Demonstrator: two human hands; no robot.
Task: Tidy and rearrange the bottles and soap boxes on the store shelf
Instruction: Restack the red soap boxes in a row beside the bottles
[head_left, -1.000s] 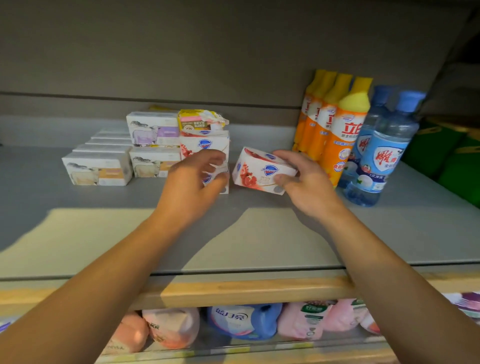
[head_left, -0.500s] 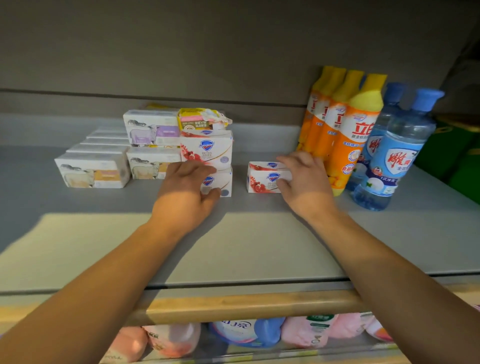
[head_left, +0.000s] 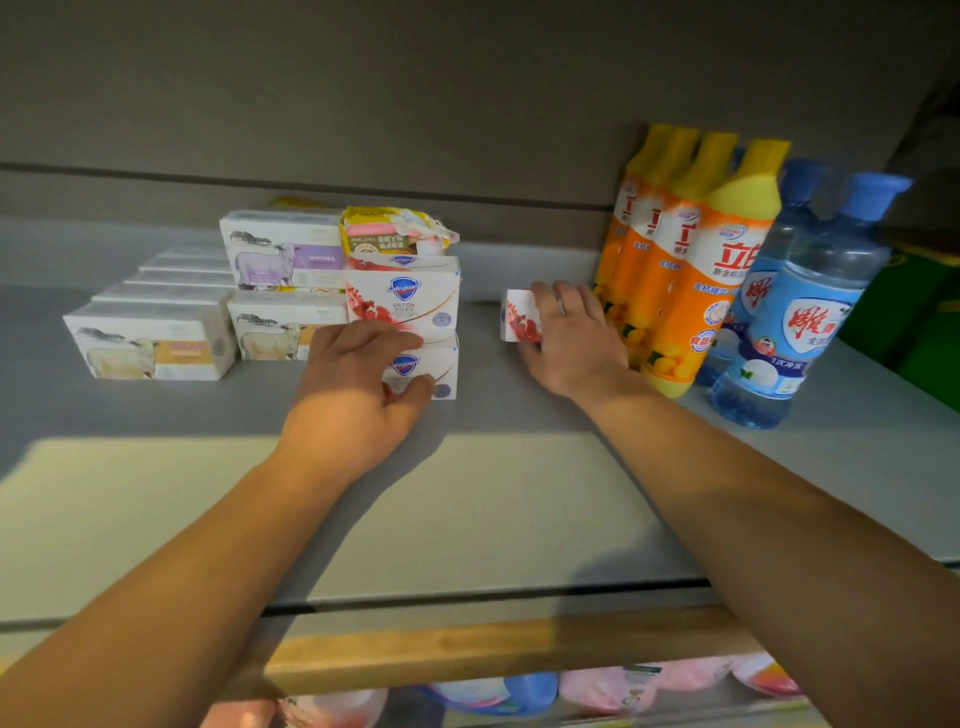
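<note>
My right hand (head_left: 569, 338) clasps a light, stiff soap box (head_left: 519, 317) by its ends; left hand (head_left: 358, 387) seemingly steadies the stack (head_left: 415, 332).

Shop: grey shelf (head_left: 467, 519) stocked with rowed soap boxes (head_left: 150, 340), detergent bottles (head_left: 711, 270).

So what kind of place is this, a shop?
Most likely a shop's household aisle. Several identical orange bottles stand in a row beside blue bottles, the same branded soap boxes are stacked on a grey shelf, and more goods fill the shelf below.
</note>
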